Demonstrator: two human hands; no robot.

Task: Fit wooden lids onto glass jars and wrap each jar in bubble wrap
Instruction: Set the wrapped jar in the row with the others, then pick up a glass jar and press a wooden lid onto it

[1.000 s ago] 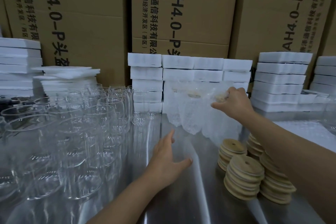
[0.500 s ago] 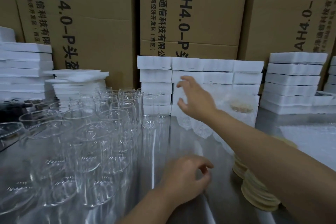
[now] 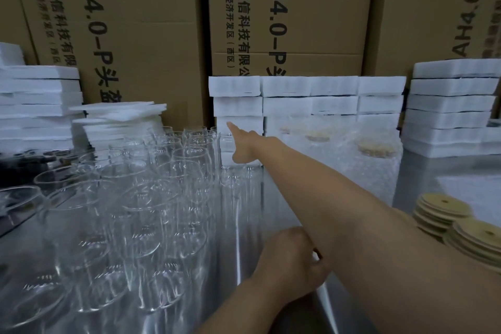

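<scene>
Since half a second ago my right hand (image 3: 242,144) has stretched farther left, fingers straight and empty, above the rear jars (image 3: 151,195). My left hand (image 3: 292,260) rests loosely curled on the table (image 3: 252,211), seemingly holding nothing. Lids (image 3: 461,225) are stacked at right.

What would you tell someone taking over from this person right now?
Right hand: open, empty, stretched over the bare glass jars on the left.
Left hand: loosely curled on the table, nothing seen in it.
Done: a few lidded jars in bubble wrap stand at the back.
Left: lid and wrap the bare jars; wooden lids are stacked at right.
</scene>
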